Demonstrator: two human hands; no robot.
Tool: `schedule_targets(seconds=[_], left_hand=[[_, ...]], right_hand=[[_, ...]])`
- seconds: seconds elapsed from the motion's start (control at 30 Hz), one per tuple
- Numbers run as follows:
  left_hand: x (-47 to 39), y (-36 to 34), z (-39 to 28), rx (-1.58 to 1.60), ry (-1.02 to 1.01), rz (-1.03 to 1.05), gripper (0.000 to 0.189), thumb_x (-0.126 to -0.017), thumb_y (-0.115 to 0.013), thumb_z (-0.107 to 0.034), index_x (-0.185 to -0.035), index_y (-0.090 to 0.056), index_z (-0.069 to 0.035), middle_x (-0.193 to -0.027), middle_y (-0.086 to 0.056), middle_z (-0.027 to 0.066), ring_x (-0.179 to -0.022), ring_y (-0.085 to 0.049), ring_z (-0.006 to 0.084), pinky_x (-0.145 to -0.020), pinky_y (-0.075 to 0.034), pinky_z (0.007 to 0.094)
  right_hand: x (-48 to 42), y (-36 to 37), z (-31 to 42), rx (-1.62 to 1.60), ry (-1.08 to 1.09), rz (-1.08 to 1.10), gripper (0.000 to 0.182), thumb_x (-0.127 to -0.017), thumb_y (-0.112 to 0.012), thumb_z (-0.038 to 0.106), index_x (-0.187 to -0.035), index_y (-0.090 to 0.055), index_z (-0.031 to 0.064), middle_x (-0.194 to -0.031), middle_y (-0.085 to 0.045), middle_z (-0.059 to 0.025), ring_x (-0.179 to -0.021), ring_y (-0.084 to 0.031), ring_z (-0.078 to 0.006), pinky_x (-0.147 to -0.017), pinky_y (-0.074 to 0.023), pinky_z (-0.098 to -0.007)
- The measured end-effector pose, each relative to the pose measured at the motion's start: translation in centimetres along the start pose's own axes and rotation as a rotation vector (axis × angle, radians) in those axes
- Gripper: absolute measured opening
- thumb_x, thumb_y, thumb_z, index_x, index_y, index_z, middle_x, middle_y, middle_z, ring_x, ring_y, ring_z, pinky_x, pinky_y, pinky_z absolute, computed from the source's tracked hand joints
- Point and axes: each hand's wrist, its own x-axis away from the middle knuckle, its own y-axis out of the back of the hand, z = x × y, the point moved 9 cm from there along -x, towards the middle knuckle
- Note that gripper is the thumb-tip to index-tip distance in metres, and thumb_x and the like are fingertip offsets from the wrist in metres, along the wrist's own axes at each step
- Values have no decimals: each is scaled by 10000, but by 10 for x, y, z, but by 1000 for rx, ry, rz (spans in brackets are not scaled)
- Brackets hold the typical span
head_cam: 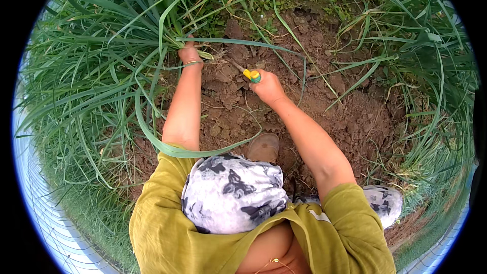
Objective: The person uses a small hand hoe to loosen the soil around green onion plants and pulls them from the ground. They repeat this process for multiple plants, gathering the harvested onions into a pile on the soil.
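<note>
My left hand (pixel 189 50) is closed around the base of a bunch of long green leafy stalks (pixel 167 32), which look like leeks or a similar allium; pale roots show beside the hand, just above the soil. My right hand (pixel 266 87) grips the yellow and green handle (pixel 252 75) of a small hand tool. The tool's metal shaft (pixel 236 65) points up and left toward the roots, its tip at the soil. What kind of blade it has cannot be told. A long leaf loops over my left forearm.
Loose brown clods of soil (pixel 342 122) lie between the hands and to the right. Dense green leaves stand at left (pixel 76 65) and right (pixel 430 57). A brown shoe (pixel 263 147) rests on the soil below my hands, in front of a knee in patterned trousers (pixel 236 194).
</note>
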Motion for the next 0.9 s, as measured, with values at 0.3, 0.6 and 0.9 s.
schedule_targets(seconds=[0.3,0.6,0.9], left_hand=[[51,44,-21,-131,24,85,311,-799,-668,-160,-1050,-580,1,-997,-581,112,-916,-520,222,-778,-417,425],[38,-14,21,292,413,138,250,-835,-653,-202,-1011,-551,-57,-969,-595,89,-763,-582,262,-627,-485,467],[69,-69,-8,610,581,187,330,-942,-423,-358,-1082,-526,-77,-1111,-573,132,-983,-545,332,-864,-412,597]], right_hand=[[82,62,14,1,-84,136,473,-692,-641,115,-1151,-562,34,-945,-629,-217,-907,-624,-305,-801,-478,-343],[158,66,22,-251,-8,-150,434,-731,-647,52,-1155,-564,18,-1007,-644,-152,-927,-624,-224,-838,-465,-299],[180,198,155,-18,230,-341,463,-757,-652,71,-1202,-532,28,-1087,-630,-114,-969,-598,-151,-864,-446,-268]])
